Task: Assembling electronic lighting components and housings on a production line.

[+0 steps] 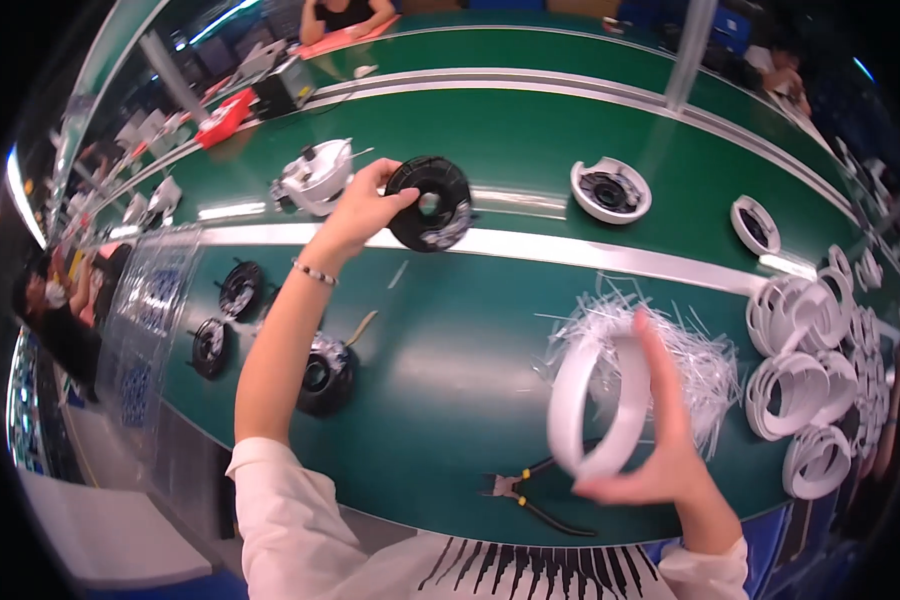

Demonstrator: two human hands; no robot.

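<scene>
My left hand (362, 208) is stretched out over the green table (450, 350) and grips a black spool (430, 203) wound with dark wire, held upright near the metal rail. My right hand (660, 440) holds a white ring-shaped plastic housing (595, 405) on edge, close to me at the right; it is blurred by motion. Behind that ring lies a heap of thin white plastic strips (670, 345).
Black-handled pliers (530, 497) lie near the front edge. Several black spools (240, 288) rest at the left, one (325, 375) under my left forearm. White housings (610, 188) sit on the far belt and a stack of white rings (805, 380) at right. Other people sit across.
</scene>
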